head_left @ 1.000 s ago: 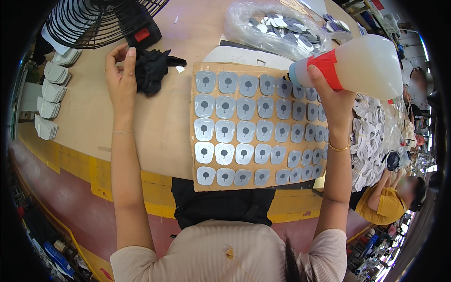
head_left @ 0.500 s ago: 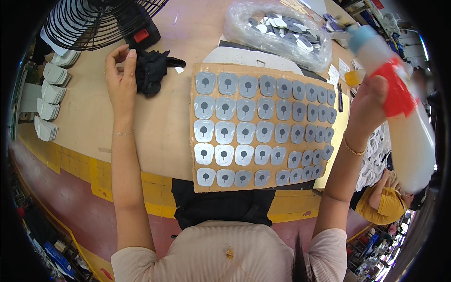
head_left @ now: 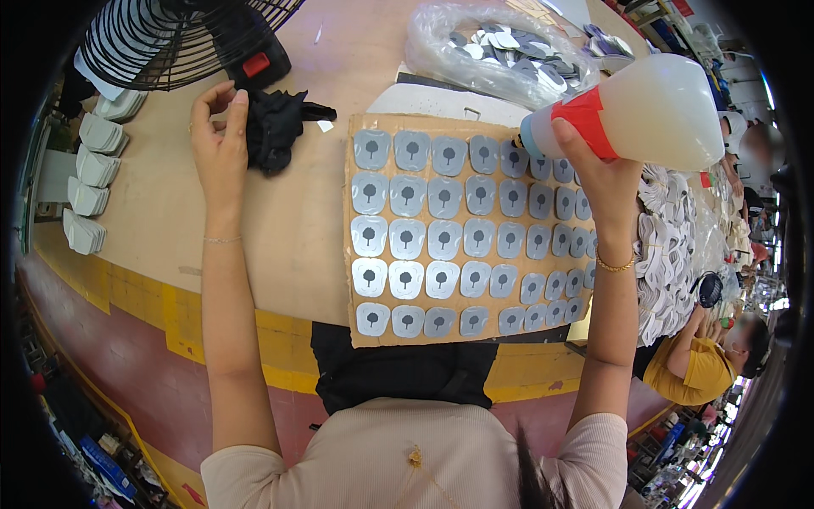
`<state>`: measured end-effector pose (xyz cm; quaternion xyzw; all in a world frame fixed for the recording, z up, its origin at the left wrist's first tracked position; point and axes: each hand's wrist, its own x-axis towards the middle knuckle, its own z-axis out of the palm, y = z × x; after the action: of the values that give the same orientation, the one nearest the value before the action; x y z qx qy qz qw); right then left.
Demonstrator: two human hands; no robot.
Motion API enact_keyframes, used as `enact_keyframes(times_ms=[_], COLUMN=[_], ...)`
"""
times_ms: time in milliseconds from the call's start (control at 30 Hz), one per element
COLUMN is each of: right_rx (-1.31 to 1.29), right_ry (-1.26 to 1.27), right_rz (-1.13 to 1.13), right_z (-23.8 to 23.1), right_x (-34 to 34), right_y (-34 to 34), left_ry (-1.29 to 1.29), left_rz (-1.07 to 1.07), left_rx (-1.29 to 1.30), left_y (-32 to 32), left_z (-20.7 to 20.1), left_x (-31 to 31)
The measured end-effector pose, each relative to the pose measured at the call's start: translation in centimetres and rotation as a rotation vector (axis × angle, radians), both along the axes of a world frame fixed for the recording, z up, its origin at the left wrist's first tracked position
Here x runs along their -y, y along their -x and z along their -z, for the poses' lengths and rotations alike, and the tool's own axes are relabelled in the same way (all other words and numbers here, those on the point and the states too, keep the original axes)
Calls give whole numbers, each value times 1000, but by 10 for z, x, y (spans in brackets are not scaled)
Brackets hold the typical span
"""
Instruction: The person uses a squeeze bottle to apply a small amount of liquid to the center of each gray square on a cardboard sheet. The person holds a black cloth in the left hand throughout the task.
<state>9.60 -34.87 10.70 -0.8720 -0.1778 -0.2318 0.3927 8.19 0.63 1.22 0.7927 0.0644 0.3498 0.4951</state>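
Observation:
My right hand (head_left: 600, 174) is wrapped round a translucent plastic squeeze bottle (head_left: 666, 110) with red tape about it and a light-blue cap. The bottle is tipped on its side, its nozzle pointing left above the top row of the cardboard sheet (head_left: 543, 335). Rows of grey rounded patches (head_left: 407, 236), each with a dark tree shape, lie on that sheet; bottle and hand hide some at the upper right. Loosely curled, with a gap between thumb and fingers, my left hand (head_left: 219, 131) appears to hold nothing beside a crumpled black cloth (head_left: 273, 131).
A black wire fan (head_left: 182, 38) stands at the upper left. Stacks of white pieces (head_left: 89, 182) line the left table edge. Behind the sheet lies a clear plastic bag (head_left: 432, 42) of grey and white pieces. White straps (head_left: 666, 254) and a co-worker in yellow (head_left: 695, 369) are at right.
My right hand has brought the bottle leftward over the sheet and tipped it from nozzle-up to lying sideways with the nozzle to the left. My left hand has hardly moved.

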Motion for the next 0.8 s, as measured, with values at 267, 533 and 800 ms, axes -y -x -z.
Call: enact_keyframes(times_ms=[267,533,800], right_rx=[175,415,-12], right_ry=[-154,-665,-123], right_rz=[38,-137,56], right_z=[-1,-33,-14], right_x=[12,45,19], right_y=[0,-2,23], left_ry=[-2,2,26], left_rz=[-3,-12,4], left_rx=[-14,-39,-29], left_y=[0,2,-2], left_z=[0,-1,5], left_x=[1,1,-2])
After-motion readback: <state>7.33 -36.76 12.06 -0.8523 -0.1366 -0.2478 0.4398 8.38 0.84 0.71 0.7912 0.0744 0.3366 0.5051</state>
